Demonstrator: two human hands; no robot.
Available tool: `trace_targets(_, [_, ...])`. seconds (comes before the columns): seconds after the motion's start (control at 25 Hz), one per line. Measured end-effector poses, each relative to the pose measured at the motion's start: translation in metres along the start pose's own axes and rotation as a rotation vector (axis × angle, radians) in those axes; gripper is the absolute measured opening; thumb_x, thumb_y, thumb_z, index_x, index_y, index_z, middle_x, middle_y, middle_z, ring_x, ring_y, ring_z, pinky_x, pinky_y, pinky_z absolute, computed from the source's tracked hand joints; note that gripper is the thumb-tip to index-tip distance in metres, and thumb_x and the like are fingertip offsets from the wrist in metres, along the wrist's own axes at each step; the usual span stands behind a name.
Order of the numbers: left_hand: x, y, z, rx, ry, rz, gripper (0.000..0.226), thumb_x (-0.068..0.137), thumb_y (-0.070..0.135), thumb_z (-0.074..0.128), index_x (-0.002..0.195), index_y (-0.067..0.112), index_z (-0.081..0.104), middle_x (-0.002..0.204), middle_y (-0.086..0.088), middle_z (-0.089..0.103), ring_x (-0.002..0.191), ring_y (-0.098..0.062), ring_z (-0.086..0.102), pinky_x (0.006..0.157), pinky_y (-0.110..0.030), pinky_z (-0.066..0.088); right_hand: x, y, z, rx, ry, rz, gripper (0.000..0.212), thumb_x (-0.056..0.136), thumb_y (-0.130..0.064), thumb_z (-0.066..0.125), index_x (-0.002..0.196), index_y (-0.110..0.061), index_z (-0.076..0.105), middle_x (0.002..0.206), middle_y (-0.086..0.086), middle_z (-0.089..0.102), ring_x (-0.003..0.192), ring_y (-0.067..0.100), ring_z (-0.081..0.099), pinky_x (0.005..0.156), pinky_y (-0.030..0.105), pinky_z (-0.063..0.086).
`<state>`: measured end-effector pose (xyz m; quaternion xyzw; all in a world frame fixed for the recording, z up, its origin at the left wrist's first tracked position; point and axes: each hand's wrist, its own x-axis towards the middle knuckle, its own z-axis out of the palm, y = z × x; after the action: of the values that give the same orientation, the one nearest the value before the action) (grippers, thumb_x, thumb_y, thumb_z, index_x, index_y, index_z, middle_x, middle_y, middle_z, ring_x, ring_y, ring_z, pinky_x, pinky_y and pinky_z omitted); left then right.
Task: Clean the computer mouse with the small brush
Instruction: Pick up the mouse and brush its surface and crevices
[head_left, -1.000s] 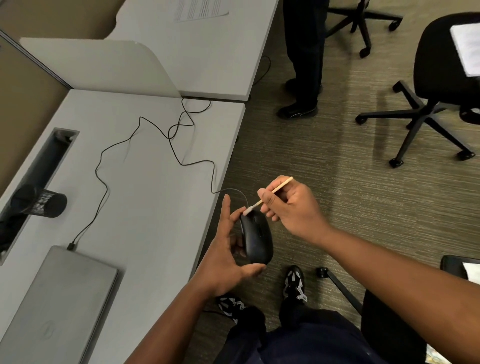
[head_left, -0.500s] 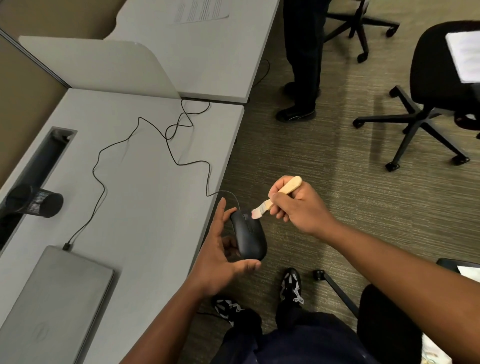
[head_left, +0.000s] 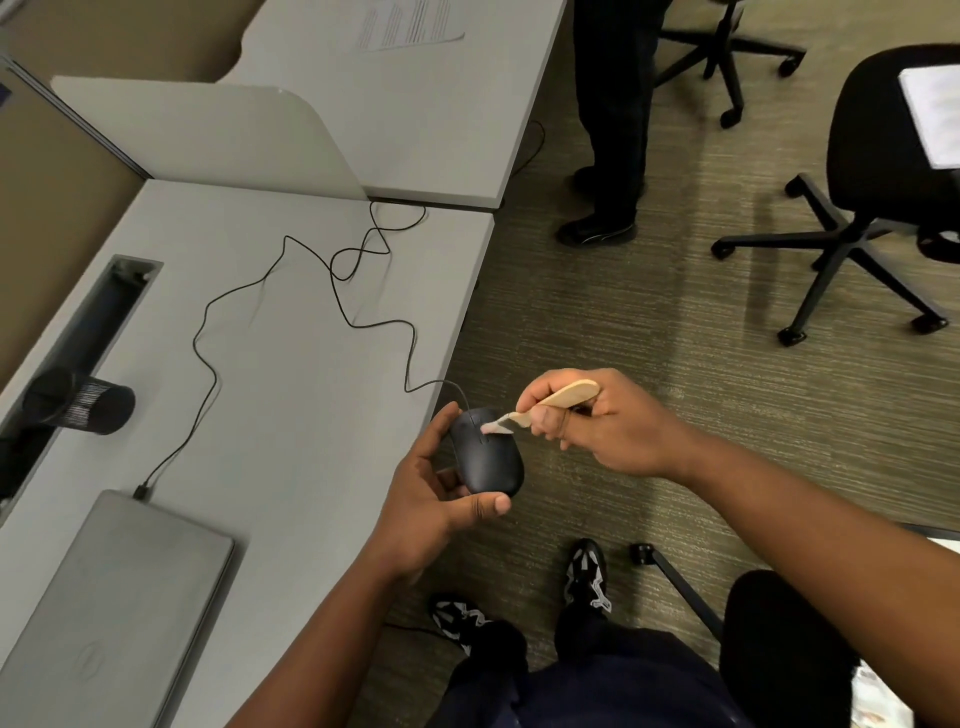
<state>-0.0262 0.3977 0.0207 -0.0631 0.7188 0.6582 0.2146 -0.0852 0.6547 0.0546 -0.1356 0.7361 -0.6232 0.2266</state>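
A black wired computer mouse is held just off the desk's right edge, over the carpet. My left hand cradles it from below and the left, thumb under its near end, fingers along its left side. My right hand grips a small brush with a pale wooden handle. Its light bristles touch the mouse's top near the scroll wheel. The mouse's thin black cable loops across the desk to a closed grey laptop.
The grey desk holds a black mesh cup by a cable slot at the left. Another person's legs stand at the back. Black office chairs stand right. My shoes and a chair base are below.
The brush has come down from beside the mouse's front end onto its top, with bristles now bent against it. Both hands and the mouse shifted slightly left.
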Motion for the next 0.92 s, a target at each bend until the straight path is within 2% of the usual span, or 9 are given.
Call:
trace_targets(0.12, [-0.002, -0.004, 0.001, -0.039, 0.033, -0.018, 0.119, 0.05, 0.03, 0.107, 0.155, 0.039, 0.051, 0.159, 0.008, 0.052, 0.123, -0.018, 0.072, 0.088, -0.036, 0.065, -0.001, -0.007, -0.01, 0.111, -0.16, 0.049, 0.012, 0.098, -0.022, 0.066, 0.103, -0.016, 0.075, 0.088, 0.013, 0.076, 0.074, 0.018, 0.069, 0.066, 0.032, 0.058])
trace_targets(0.2, [-0.001, -0.004, 0.001, -0.09, 0.051, -0.042, 0.116, 0.048, 0.031, 0.109, 0.151, 0.041, 0.055, 0.158, 0.008, 0.053, 0.125, -0.02, 0.071, 0.089, -0.037, 0.064, -0.002, -0.007, -0.012, 0.137, -0.245, 0.086, 0.013, 0.099, -0.019, 0.066, 0.103, -0.011, 0.074, 0.085, 0.011, 0.076, 0.073, 0.014, 0.069, 0.065, 0.026, 0.057])
trace_targets(0.24, [0.0, -0.004, 0.001, -0.117, 0.06, -0.054, 0.115, 0.047, 0.031, 0.11, 0.149, 0.041, 0.058, 0.157, 0.009, 0.054, 0.126, -0.021, 0.071, 0.089, -0.037, 0.064, -0.003, -0.006, -0.011, 0.134, -0.24, 0.102, 0.012, 0.101, -0.017, 0.065, 0.103, -0.009, 0.074, 0.084, 0.01, 0.076, 0.073, 0.014, 0.069, 0.065, 0.027, 0.056])
trace_targets(0.32, [0.002, -0.003, -0.002, -0.164, 0.083, -0.065, 0.111, 0.046, 0.029, 0.11, 0.145, 0.041, 0.062, 0.154, 0.014, 0.057, 0.129, -0.024, 0.068, 0.091, -0.038, 0.063, -0.004, -0.001, -0.007, 0.111, -0.11, 0.119, 0.011, 0.103, -0.014, 0.064, 0.103, -0.009, 0.074, 0.082, 0.01, 0.075, 0.072, 0.014, 0.068, 0.065, 0.029, 0.056])
trace_targets(0.44, [0.003, -0.001, -0.004, -0.213, 0.113, -0.062, 0.105, 0.049, 0.019, 0.103, 0.144, 0.037, 0.062, 0.153, 0.014, 0.056, 0.129, -0.014, 0.067, 0.09, -0.032, 0.062, -0.006, 0.004, -0.002, 0.132, 0.111, 0.05, 0.011, 0.103, -0.012, 0.063, 0.103, -0.009, 0.073, 0.083, 0.012, 0.075, 0.073, 0.015, 0.066, 0.065, 0.03, 0.055])
trace_targets(0.6, [0.002, 0.002, 0.0, -0.254, 0.107, -0.059, 0.116, 0.05, 0.015, 0.1, 0.155, 0.026, 0.052, 0.155, 0.006, 0.052, 0.118, -0.011, 0.074, 0.084, -0.028, 0.063, -0.008, 0.003, 0.001, 0.28, 0.012, 0.016, 0.012, 0.103, -0.009, 0.061, 0.103, -0.006, 0.072, 0.082, 0.009, 0.075, 0.074, 0.016, 0.068, 0.062, 0.025, 0.056])
trace_targets(0.68, [0.0, 0.002, 0.001, -0.275, 0.117, -0.054, 0.118, 0.05, 0.017, 0.1, 0.158, 0.024, 0.05, 0.156, 0.005, 0.052, 0.117, -0.012, 0.074, 0.084, -0.029, 0.063, -0.007, 0.003, 0.0, 0.228, 0.064, 0.023, 0.012, 0.103, -0.009, 0.061, 0.1, -0.009, 0.073, 0.079, 0.009, 0.074, 0.072, 0.015, 0.068, 0.062, 0.027, 0.055])
trace_targets(0.76, [0.0, 0.002, 0.003, -0.298, 0.126, -0.055, 0.117, 0.053, 0.015, 0.099, 0.158, 0.024, 0.05, 0.157, 0.005, 0.052, 0.118, -0.012, 0.074, 0.085, -0.03, 0.063, -0.007, 0.003, 0.0, 0.217, 0.123, 0.002, 0.012, 0.103, -0.013, 0.062, 0.1, -0.01, 0.073, 0.08, 0.009, 0.074, 0.071, 0.015, 0.067, 0.061, 0.027, 0.054])
trace_targets(0.92, [0.002, 0.004, 0.006, -0.359, 0.13, -0.058, 0.112, 0.053, 0.014, 0.099, 0.155, 0.025, 0.055, 0.157, 0.006, 0.054, 0.131, -0.023, 0.067, 0.09, -0.033, 0.063, -0.009, 0.003, 0.005, 0.34, 0.052, 0.011, 0.013, 0.102, -0.015, 0.061, 0.101, -0.008, 0.072, 0.081, 0.014, 0.074, 0.071, 0.017, 0.069, 0.059, 0.024, 0.056])
